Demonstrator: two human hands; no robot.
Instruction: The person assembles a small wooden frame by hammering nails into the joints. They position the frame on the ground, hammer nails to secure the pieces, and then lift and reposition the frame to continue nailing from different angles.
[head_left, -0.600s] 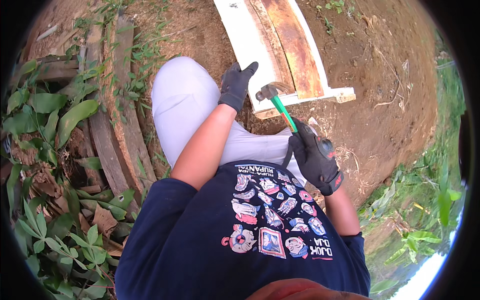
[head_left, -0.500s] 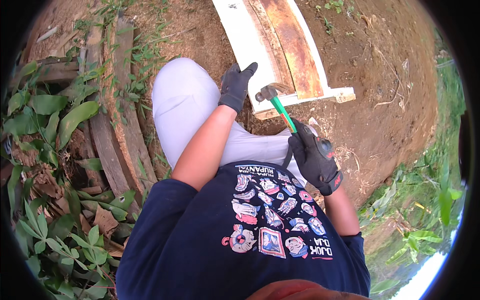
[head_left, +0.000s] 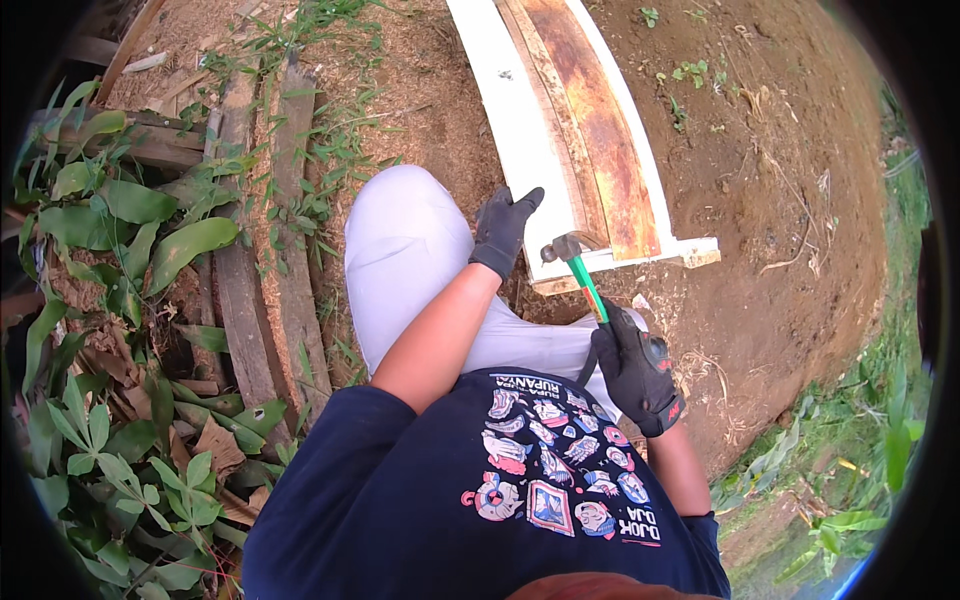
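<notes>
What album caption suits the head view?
Black-gloved right hand holds a green-handled metal claw hammer at the near end of a long white-and-brown wooden panel; black-gloved left hand at its left edge.

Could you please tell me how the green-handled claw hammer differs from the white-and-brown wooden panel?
The green-handled claw hammer is far shorter than the white-and-brown wooden panel. The hammer is gripped in the black-gloved right hand; the panel lies on the brown ground. Each has a gloved hand at it.
</notes>
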